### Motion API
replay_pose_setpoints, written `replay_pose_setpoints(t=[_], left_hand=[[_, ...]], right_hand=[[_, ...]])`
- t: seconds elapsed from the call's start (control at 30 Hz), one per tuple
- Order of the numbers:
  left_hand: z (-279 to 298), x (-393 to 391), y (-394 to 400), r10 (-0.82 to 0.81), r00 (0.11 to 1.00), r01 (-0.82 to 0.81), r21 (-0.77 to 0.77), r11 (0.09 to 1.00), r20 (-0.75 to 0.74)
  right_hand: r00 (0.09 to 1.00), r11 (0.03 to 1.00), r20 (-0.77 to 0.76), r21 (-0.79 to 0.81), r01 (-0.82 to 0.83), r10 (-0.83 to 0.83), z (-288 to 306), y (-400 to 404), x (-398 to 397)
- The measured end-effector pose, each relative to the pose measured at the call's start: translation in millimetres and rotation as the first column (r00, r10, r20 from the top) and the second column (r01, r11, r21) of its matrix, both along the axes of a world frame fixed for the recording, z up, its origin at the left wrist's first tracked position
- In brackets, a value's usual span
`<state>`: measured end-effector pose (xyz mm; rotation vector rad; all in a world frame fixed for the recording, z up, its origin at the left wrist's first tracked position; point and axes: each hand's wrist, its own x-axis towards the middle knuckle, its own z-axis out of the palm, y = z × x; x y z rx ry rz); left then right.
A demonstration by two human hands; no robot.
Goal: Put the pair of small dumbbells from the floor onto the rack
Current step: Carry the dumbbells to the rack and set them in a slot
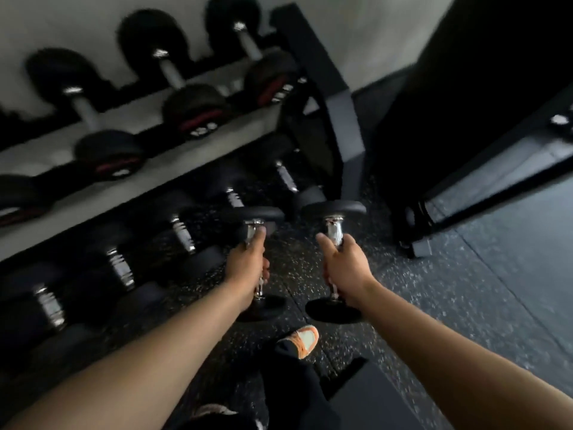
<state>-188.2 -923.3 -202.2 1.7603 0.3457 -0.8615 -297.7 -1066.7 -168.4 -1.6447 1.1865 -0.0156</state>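
Two small black dumbbells with chrome handles hang above the speckled floor, side by side. My left hand [248,265] grips the handle of the left dumbbell [259,214]. My right hand [344,268] grips the handle of the right dumbbell [335,209]. Both point away from me toward the right end of the black rack [325,88]. The rack's lower tier [93,243] holds several dumbbells with chrome handles; the nearest one [286,178] lies just beyond the held pair.
Larger black dumbbells with red bands [192,107] sit on the upper tier. A dark machine frame [465,197] stands to the right on the rubber floor. My orange shoe [302,339] is below the hands, beside a dark mat [372,395].
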Motion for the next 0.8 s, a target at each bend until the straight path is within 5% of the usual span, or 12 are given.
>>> replay_pose_setpoints(t=[0.37, 0.8], left_hand=[[82.1, 18.7, 327.3, 0.476, 0.878, -0.466, -0.137, 0.874, 0.049], [118.4, -43.9, 655.1, 0.909, 0.414, -0.893, -0.169, 0.417, 0.052]], right_hand=[[0.896, 0.900, 0.116, 0.040, -0.435, 0.428, 67.2, 259.6, 92.8], [0.539, 0.506, 0.265, 0.185, -0.842, 0.800, 90.5, 582.9, 171.8]])
